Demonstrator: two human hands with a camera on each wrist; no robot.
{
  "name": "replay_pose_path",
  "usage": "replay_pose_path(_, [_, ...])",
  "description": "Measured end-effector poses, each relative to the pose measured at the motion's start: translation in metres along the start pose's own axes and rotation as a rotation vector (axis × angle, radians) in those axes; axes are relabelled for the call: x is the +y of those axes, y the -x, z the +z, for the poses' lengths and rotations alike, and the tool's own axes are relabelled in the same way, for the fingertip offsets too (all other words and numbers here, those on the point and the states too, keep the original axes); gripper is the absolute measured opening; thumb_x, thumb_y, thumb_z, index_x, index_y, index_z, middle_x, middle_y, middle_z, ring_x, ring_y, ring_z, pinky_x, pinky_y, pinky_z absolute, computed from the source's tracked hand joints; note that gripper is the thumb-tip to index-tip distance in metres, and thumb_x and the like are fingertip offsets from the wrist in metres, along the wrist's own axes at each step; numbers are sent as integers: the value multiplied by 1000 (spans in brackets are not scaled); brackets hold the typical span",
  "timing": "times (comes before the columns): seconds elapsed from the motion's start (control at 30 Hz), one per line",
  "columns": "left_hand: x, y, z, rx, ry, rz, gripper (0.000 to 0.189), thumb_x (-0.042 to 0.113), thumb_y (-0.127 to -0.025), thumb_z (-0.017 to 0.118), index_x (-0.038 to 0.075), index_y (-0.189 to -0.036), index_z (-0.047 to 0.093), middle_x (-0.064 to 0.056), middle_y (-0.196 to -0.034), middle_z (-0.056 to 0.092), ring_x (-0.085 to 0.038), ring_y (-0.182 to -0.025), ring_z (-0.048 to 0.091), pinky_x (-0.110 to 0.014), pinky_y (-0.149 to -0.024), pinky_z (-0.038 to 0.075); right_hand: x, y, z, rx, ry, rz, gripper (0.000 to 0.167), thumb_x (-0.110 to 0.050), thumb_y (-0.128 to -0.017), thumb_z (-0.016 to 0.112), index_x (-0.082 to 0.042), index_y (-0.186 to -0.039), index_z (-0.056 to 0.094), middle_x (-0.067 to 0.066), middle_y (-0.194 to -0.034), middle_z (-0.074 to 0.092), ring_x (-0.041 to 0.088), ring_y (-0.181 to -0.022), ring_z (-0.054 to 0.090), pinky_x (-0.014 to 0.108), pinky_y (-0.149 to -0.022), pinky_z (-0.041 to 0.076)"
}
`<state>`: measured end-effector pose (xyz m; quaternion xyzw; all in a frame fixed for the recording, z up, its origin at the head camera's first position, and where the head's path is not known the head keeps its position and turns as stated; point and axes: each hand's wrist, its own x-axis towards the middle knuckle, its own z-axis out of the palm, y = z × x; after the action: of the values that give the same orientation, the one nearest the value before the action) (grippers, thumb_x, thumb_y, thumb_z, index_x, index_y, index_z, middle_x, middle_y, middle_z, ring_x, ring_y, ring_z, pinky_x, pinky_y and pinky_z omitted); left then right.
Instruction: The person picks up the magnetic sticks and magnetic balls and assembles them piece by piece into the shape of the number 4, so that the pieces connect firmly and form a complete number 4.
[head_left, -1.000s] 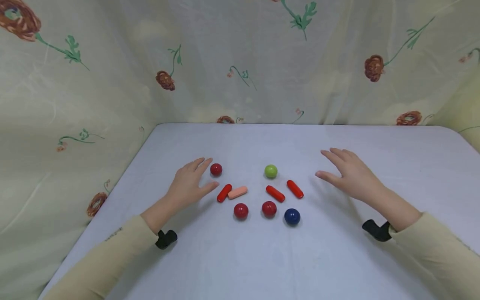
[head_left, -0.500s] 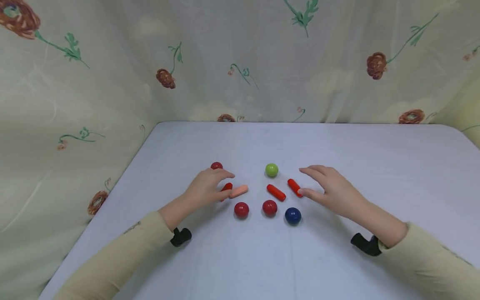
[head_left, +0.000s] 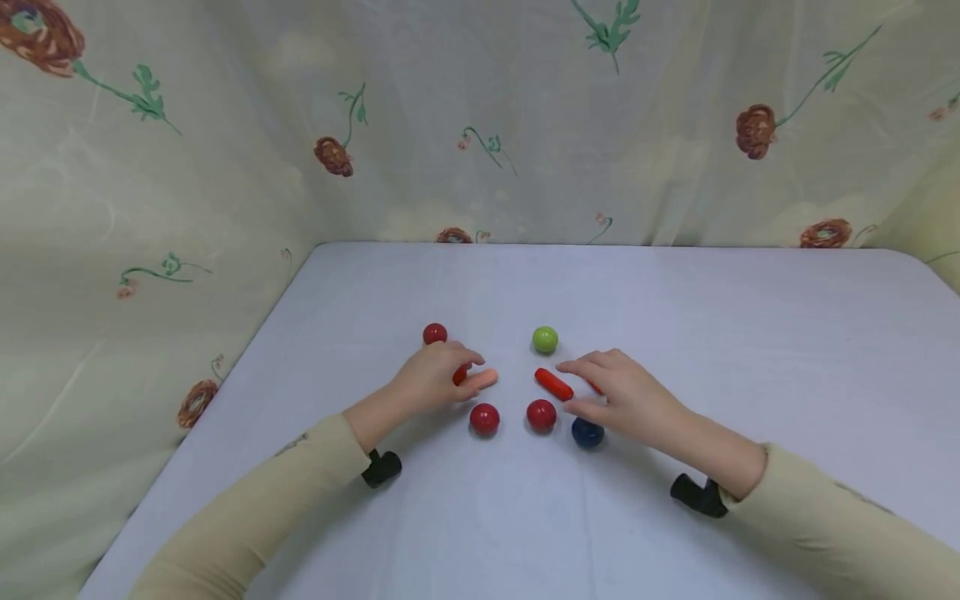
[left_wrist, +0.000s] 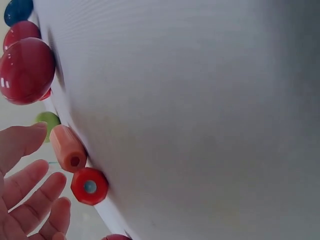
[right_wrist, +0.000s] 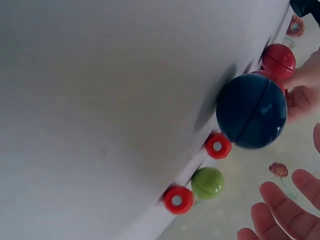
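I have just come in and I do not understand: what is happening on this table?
On the pale table, a person's left hand is at a peach stick and a red stick; I cannot tell whether it touches them. The right hand is near a second red stick and partly hides a third red stick in the head view. Neither hand visibly grips anything. Three red balls, a green ball and a blue ball lie around.
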<state>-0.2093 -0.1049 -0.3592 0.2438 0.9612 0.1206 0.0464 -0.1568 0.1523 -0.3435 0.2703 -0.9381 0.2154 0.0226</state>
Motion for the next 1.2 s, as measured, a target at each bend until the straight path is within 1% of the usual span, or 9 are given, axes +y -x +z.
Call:
replay_pose_path(0.13, [3, -4, 0, -28, -13, 1, 41, 25, -78, 72, 13, -116, 62, -2, -98, 62, -13, -84, 53, -23, -71, 48, -6, -7, 5, -25, 0, -35, 39, -22, -80, 69, -6, -115, 62, 11, -108, 64, 25, -96, 54, 37, -77, 49])
replay_pose_path(0.27, [6, -8, 1, -61, -34, -18, 37, 24, -80, 70, 14, -115, 63, 0, -89, 60, -12, -78, 51, -21, -67, 46, -10, -11, 8, -17, 4, -94, 34, -22, -80, 70, -6, -110, 65, 9, -103, 66, 23, -91, 55, 33, -73, 47])
replay_pose_path(0.33, [8, -11, 1, -75, -40, -31, 35, 24, -81, 69, 15, -114, 63, 1, -85, 59, -12, -75, 51, -21, -65, 45, -12, -12, 9, -17, 6, -106, 33, -22, -79, 70, -6, -108, 66, 8, -100, 66, 21, -87, 55, 31, -71, 46])
replay_pose_path(0.5, [11, -14, 0, -99, -37, -44, 32, 23, -81, 68, 15, -112, 64, 1, -83, 59, -12, -73, 51, -21, -65, 45, -16, -15, 13, -49, 14, -93, 28, -20, -79, 71, -7, -103, 68, 6, -93, 66, 17, -80, 52, 28, -68, 43])
replay_pose_path(0.67, [13, -17, 0, -111, -47, -40, 29, 24, -83, 67, 13, -110, 66, 1, -79, 60, -12, -72, 52, -21, -65, 44, -20, -21, 16, -89, 36, -94, 23, -19, -77, 72, -8, -97, 70, 2, -85, 66, 13, -74, 50, 29, -69, 39])
replay_pose_path(0.83, [15, -20, -2, -130, -75, -29, 27, 25, -84, 66, 12, -107, 67, 1, -76, 61, -12, -72, 52, -22, -67, 44, -22, -25, 18, -131, 55, -71, 20, -19, -76, 73, -9, -93, 70, -1, -79, 65, 12, -70, 46, 26, -65, 36])
replay_pose_path(1.03, [15, -21, -1, -161, -90, -2, 26, 25, -84, 66, 15, -108, 67, 2, -79, 63, -12, -76, 50, -23, -71, 43, -23, -28, 21, -169, 65, -33, 17, -17, -76, 73, -9, -91, 71, -3, -74, 62, 14, -68, 45, 24, -61, 35])
replay_pose_path(1.2, [17, -22, 0, -172, -100, 11, 27, 26, -83, 67, 19, -109, 67, 3, -84, 63, -12, -80, 49, -24, -72, 42, -26, -31, 19, -219, 106, 4, 22, -18, -76, 73, -8, -95, 70, -2, -75, 62, 17, -70, 47, 25, -59, 38])
